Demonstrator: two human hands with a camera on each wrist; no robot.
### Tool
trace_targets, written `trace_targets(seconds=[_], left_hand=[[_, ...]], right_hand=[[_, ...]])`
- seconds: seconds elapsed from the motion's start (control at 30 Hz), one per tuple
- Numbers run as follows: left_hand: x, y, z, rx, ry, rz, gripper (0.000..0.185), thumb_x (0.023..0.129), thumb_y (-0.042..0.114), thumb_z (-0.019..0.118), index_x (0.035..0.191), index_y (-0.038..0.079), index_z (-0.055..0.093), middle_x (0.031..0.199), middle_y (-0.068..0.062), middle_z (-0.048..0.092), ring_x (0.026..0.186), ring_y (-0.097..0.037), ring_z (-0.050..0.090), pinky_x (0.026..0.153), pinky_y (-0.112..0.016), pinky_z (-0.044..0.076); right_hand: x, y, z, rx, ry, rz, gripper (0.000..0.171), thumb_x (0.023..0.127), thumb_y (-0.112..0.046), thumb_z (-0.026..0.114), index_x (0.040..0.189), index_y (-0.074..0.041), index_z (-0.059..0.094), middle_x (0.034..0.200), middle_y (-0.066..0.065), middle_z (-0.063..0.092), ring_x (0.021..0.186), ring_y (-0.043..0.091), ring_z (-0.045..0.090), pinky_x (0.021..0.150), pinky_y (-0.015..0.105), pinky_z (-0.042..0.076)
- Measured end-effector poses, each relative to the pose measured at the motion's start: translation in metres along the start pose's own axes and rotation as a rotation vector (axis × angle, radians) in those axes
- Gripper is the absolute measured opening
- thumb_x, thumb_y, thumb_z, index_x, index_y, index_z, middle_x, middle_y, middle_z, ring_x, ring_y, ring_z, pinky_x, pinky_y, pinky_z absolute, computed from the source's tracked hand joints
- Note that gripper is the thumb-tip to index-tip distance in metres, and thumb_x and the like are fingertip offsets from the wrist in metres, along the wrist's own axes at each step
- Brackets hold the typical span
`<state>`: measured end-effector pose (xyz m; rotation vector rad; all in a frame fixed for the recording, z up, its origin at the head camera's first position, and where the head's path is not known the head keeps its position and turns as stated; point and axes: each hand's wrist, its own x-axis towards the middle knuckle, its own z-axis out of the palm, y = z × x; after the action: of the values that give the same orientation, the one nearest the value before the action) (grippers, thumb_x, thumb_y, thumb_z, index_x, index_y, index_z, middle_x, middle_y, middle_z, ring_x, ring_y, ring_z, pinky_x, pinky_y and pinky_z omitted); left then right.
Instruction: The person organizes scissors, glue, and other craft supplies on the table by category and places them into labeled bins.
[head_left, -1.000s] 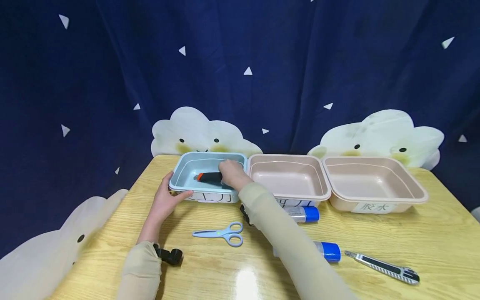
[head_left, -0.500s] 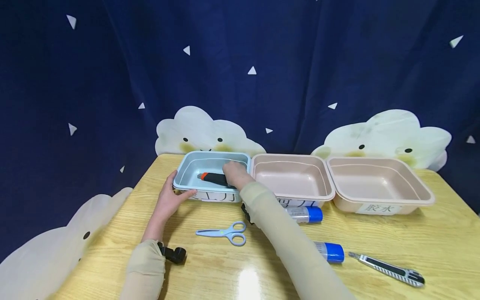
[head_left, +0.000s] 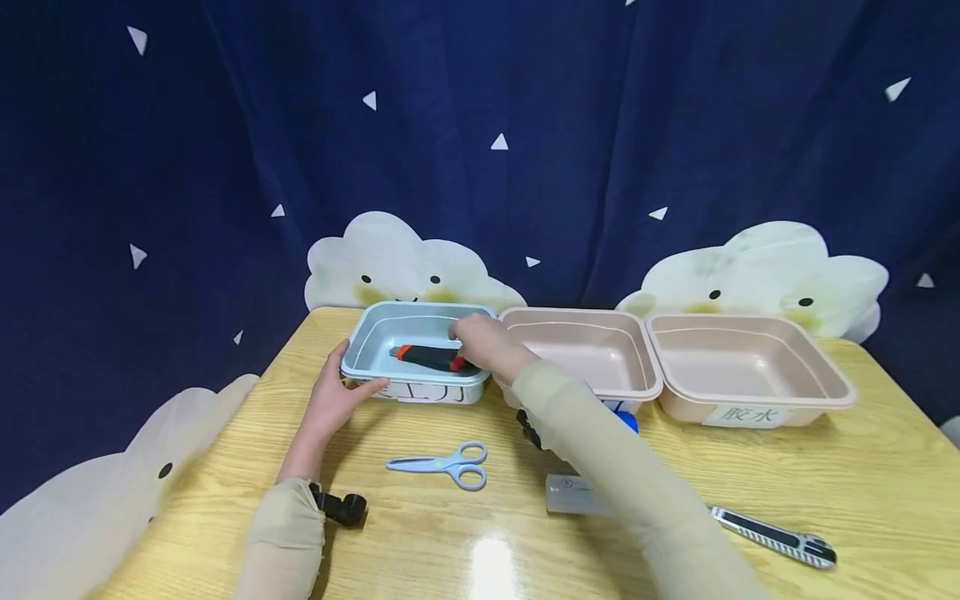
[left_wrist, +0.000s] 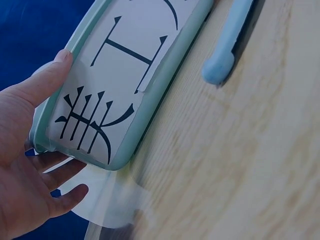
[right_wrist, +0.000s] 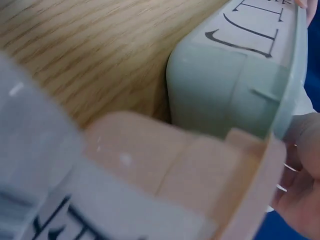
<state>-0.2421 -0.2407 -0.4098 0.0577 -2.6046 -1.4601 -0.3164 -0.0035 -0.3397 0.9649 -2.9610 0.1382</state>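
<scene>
Smooth, glossy plastic is shown in the blue bin (head_left: 401,323) and pink bins (head_left: 750,358), shiny grained wood in the table (head_left: 412,550), matt cloth in the curtain (head_left: 480,67).

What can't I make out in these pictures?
Head view: the right sleeve hides the right end of the clear tube and the tip of the grey knife.
Left wrist view: the top edge crops the blue scissors.
Right wrist view: the right edge crops the right hand; the middle box has a label, blurred and cut off below.

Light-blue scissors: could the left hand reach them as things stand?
Likely yes: the scissors lie uncovered on the table near the left hand, which would first leave the blue bin.
</scene>
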Motion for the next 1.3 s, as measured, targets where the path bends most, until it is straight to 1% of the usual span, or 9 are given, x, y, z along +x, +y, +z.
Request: trace_targets(seconds=[0.13, 0.23, 0.37, 0.47, 0.7, 0.8, 1.03, 1.23, 1.3], left_hand=[[-0.001, 0.0, 0.0, 0.011, -0.002, -0.004, 0.101, 0.074, 0.041, 0.073, 0.147, 0.012, 0.01, 0.146, -0.016, 0.025, 0.131, -0.034, 0.028, 0.105, -0.051, 0.025], [-0.001, 0.0, 0.0, 0.01, 0.004, 0.007, 0.1, 0.074, 0.041, 0.073, 0.147, 0.012, 0.011, 0.146, -0.016, 0.025, 0.13, -0.034, 0.029, 0.105, -0.051, 0.026], [0.0, -0.001, 0.001, 0.0, 0.005, 0.023, 0.099, 0.074, 0.041, 0.073, 0.146, 0.012, 0.012, 0.145, -0.016, 0.026, 0.129, -0.034, 0.03, 0.105, -0.05, 0.026], [-0.001, -0.003, 0.0, -0.004, -0.001, 0.021, 0.098, 0.075, 0.04, 0.073, 0.146, 0.012, 0.012, 0.146, -0.016, 0.026, 0.129, -0.034, 0.03, 0.105, -0.05, 0.025], [-0.002, -0.002, -0.001, 0.009, -0.005, 0.014, 0.1, 0.074, 0.043, 0.072, 0.147, 0.012, 0.011, 0.146, -0.017, 0.025, 0.13, -0.035, 0.03, 0.105, -0.051, 0.026], [-0.001, -0.001, -0.001, 0.012, -0.007, 0.005, 0.101, 0.073, 0.044, 0.072, 0.147, 0.013, 0.01, 0.146, -0.017, 0.025, 0.13, -0.035, 0.03, 0.105, -0.05, 0.025], [0.0, 0.002, -0.001, 0.017, -0.009, 0.002, 0.101, 0.074, 0.042, 0.072, 0.147, 0.012, 0.009, 0.146, -0.017, 0.024, 0.13, -0.035, 0.029, 0.105, -0.05, 0.025], [-0.001, 0.001, -0.001, 0.019, -0.01, -0.008, 0.103, 0.073, 0.044, 0.072, 0.147, 0.012, 0.008, 0.147, -0.018, 0.023, 0.131, -0.035, 0.027, 0.106, -0.05, 0.024], [-0.002, 0.001, -0.001, 0.017, -0.01, -0.006, 0.103, 0.073, 0.044, 0.072, 0.147, 0.012, 0.008, 0.147, -0.018, 0.023, 0.131, -0.035, 0.027, 0.106, -0.05, 0.024]], right_hand=[[-0.014, 0.005, -0.006, 0.013, 0.079, -0.099, 0.021, 0.083, -0.006, 0.062, 0.104, -0.007, 0.066, 0.101, 0.008, 0.065, 0.092, 0.021, 0.06, 0.079, 0.032, 0.048], [-0.025, 0.01, -0.011, 0.001, 0.116, -0.155, 0.019, 0.085, -0.005, 0.061, 0.103, -0.005, 0.065, 0.1, 0.008, 0.065, 0.092, 0.021, 0.06, 0.08, 0.031, 0.049], [-0.041, 0.019, -0.015, -0.044, 0.139, -0.163, 0.021, 0.085, -0.008, 0.061, 0.107, -0.006, 0.064, 0.104, 0.006, 0.065, 0.095, 0.019, 0.061, 0.083, 0.029, 0.048], [-0.051, 0.027, -0.017, -0.078, 0.176, -0.183, 0.019, 0.084, -0.01, 0.063, 0.103, -0.007, 0.066, 0.1, 0.005, 0.066, 0.09, 0.018, 0.062, 0.08, 0.03, 0.049], [-0.073, 0.046, -0.022, -0.003, 0.281, -0.227, 0.014, 0.08, -0.006, 0.066, 0.094, -0.007, 0.067, 0.09, 0.003, 0.063, 0.082, 0.015, 0.058, 0.076, 0.028, 0.048], [-0.083, 0.054, -0.025, 0.0, 0.291, -0.227, 0.015, 0.08, -0.006, 0.067, 0.095, -0.007, 0.067, 0.093, 0.003, 0.065, 0.081, 0.014, 0.058, 0.076, 0.028, 0.049], [-0.113, 0.065, -0.035, -0.017, 0.233, -0.122, 0.021, 0.082, -0.014, 0.068, 0.102, -0.01, 0.068, 0.099, 0.004, 0.067, 0.084, 0.016, 0.063, 0.075, 0.03, 0.052], [-0.137, 0.078, -0.037, -0.084, 0.333, -0.17, 0.018, 0.077, -0.013, 0.072, 0.095, -0.01, 0.07, 0.091, 0.004, 0.068, 0.076, 0.017, 0.063, 0.065, 0.031, 0.051], [-0.146, 0.083, -0.037, -0.091, 0.356, -0.179, 0.018, 0.075, -0.012, 0.073, 0.093, -0.009, 0.069, 0.089, 0.004, 0.068, 0.075, 0.019, 0.063, 0.065, 0.032, 0.051]])
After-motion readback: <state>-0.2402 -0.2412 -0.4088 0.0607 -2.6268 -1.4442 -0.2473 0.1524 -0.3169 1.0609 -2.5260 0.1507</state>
